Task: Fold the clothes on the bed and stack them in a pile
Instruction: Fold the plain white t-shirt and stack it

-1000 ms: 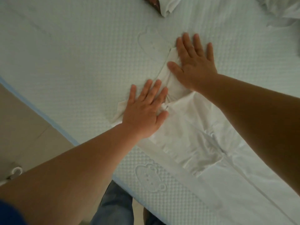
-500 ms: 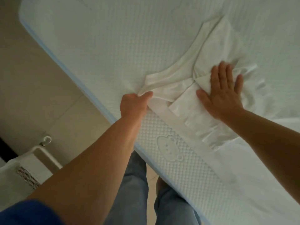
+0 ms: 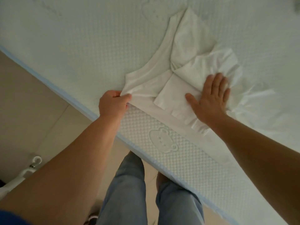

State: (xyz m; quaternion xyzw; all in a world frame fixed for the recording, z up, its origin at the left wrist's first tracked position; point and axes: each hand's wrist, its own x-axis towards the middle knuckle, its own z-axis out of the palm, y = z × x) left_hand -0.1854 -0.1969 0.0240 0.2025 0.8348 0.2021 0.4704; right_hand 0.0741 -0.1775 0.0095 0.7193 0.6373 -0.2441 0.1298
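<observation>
A white garment point(image 3: 186, 51) lies spread and partly folded on the bed point(image 3: 81, 38), near its front edge. My left hand point(image 3: 113, 103) pinches the garment's near left corner at the mattress edge, fingers curled round the cloth. My right hand point(image 3: 211, 98) lies flat on the folded part of the garment, fingers straight and pressing down. To the right of that hand the cloth is bunched and wrinkled.
The mattress side point(image 3: 162, 140) shows a quilted pattern with an embossed bear and a blue trim. Beige floor point(image 3: 24, 103) lies at the left. A white object with a hook point(image 3: 34, 161) stands at the lower left. My legs in jeans stand against the bed.
My left hand went from lying flat on the garment to pinching its corner at the mattress edge. My right hand slid toward the near right and stays flat on the cloth.
</observation>
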